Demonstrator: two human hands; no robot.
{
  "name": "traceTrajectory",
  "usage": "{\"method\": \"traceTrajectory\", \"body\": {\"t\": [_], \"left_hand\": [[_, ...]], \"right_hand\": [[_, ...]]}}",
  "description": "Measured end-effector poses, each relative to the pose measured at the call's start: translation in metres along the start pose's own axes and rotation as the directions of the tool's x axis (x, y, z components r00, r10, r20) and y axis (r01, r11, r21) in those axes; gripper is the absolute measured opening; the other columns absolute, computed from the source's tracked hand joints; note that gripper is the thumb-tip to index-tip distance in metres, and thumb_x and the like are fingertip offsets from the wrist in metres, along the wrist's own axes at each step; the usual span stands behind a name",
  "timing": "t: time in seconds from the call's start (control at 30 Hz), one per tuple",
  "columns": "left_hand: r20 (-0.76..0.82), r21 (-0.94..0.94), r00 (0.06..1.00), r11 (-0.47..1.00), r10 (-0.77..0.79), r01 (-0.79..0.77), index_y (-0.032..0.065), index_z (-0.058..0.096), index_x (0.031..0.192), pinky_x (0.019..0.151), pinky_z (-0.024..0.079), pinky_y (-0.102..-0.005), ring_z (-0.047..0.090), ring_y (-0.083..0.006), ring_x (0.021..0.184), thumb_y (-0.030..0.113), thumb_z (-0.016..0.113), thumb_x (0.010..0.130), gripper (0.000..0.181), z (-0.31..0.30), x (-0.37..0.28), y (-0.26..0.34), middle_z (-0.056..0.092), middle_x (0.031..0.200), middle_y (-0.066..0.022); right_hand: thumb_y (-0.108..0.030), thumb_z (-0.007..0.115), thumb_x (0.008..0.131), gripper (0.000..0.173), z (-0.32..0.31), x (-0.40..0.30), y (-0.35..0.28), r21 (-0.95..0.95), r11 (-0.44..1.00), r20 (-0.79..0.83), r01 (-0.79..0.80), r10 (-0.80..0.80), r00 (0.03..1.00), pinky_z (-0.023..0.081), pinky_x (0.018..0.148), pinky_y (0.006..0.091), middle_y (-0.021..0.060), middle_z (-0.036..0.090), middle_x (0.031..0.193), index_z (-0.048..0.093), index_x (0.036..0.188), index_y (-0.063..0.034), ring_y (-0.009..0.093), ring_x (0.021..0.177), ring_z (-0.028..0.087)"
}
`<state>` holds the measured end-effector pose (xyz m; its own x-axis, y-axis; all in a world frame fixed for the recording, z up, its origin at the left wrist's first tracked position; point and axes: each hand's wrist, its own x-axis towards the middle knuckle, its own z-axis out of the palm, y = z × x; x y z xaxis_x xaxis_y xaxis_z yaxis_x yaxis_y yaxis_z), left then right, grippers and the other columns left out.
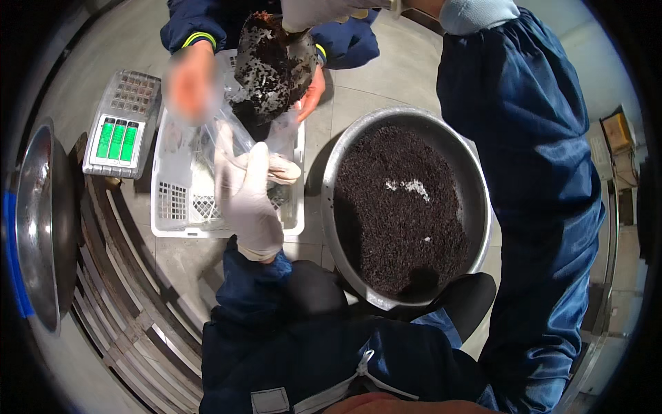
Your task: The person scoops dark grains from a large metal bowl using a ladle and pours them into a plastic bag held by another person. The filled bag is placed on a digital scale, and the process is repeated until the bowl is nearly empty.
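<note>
My right hand (331,14), in a pale glove, grips a scoop (271,62) at the top of the view. Dark, moist residue coats the scoop, which tilts down over the mouth of a clear plastic bag (232,127). My gloved left hand (253,202) holds the near side of this bag, above a white plastic basket (227,233). Across from me, a co-worker's bare hand (191,85) is at the bag's left side, partly blurred. The co-worker's other hand (312,93) is at its right, partly behind the scoop.
A large metal basin (328,207) of dark granular material (398,217) with white patches stands by my knees. Left of the basket is a digital scale (121,124) with a lit green display. A slatted wooden pallet (121,279) and another metal basin (39,227) lie farther left.
</note>
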<state>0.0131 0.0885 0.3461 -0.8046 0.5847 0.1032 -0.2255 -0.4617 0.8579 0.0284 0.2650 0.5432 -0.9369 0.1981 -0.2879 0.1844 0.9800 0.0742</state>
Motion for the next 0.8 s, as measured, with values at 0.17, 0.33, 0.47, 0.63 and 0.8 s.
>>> {"method": "traceTrajectory", "body": {"t": [0.17, 0.33, 0.47, 0.63, 0.8], "left_hand": [[0.404, 0.574, 0.802, 0.561, 0.44, -0.597, 0.0026, 0.05, 0.131, 0.081, 0.054, -0.0425, 0.063, -0.0274, 0.09, 0.017, 0.049, 0.098, 0.036, -0.023, -0.005, -0.017, 0.053, 0.127, -0.0172], [0.083, 0.094, 0.997, 0.996, -0.009, 0.002, -0.003, 0.045, 0.131, 0.067, 0.051, -0.025, 0.061, -0.0159, 0.076, 0.025, 0.039, 0.101, 0.041, -0.034, -0.05, -0.035, 0.065, 0.092, -0.0108], [0.09, 0.454, 0.895, 0.818, -0.436, 0.353, -0.0053, 0.057, 0.116, 0.06, 0.042, -0.0228, 0.054, -0.0101, 0.063, 0.033, 0.034, 0.102, 0.047, -0.037, -0.085, -0.049, 0.061, 0.072, -0.0051], [0.368, 0.616, 0.823, 0.776, -0.433, 0.133, -0.0004, 0.03, 0.143, 0.109, 0.028, -0.0349, 0.038, -0.024, 0.129, 0.012, 0.052, 0.09, 0.059, -0.007, -0.08, -0.138, 0.037, 0.142, -0.0166], [0.305, 0.758, 0.917, 0.648, -0.256, -0.071, 0.0018, 0.02, 0.148, 0.114, 0.019, -0.0355, 0.025, -0.0266, 0.139, 0.012, 0.044, 0.095, 0.059, 0.002, -0.077, -0.198, 0.024, 0.152, -0.0162]], "right_hand": [[-0.043, 0.057, 0.089, 0.04, 0.039, -0.096, 0.077, 0.335, 0.913, -0.044, -0.235, 0.264, 0.964, 0.044, 0.053, 0.029, 0.0045, 0.061, 0.064, 0.068, 0.082, -0.0054, 0.017, 0.057, 0.057], [-0.042, 0.058, 0.089, 0.037, 0.156, -0.231, 0.153, 0.495, 0.572, 0.22, -0.654, 0.646, 0.731, 0.045, 0.056, 0.0313, 0.005, 0.062, 0.066, 0.068, 0.085, -0.0067, 0.019, 0.06, 0.058], [-0.047, 0.057, 0.089, 0.043, 0.292, -0.34, 0.175, 0.279, 0.654, 0.224, -0.703, 0.668, 0.71, 0.049, 0.059, 0.0382, 0.013, 0.065, 0.069, 0.071, 0.092, -0.0065, 0.029, 0.059, 0.061], [-0.042, 0.058, 0.086, 0.038, 0.393, -0.446, 0.198, -0.022, 0.667, 0.379, -0.745, 0.695, 0.611, 0.048, 0.061, 0.0435, 0.0174, 0.063, 0.07, 0.069, 0.081, -0.0063, 0.036, 0.066, 0.062], [-0.048, 0.054, 0.087, 0.042, 0.436, -0.458, 0.211, -0.033, 0.655, 0.44, -0.755, 0.688, 0.577, 0.051, 0.069, 0.0428, 0.0179, 0.066, 0.079, 0.069, 0.092, -0.0095, 0.037, 0.077, 0.064]]}}
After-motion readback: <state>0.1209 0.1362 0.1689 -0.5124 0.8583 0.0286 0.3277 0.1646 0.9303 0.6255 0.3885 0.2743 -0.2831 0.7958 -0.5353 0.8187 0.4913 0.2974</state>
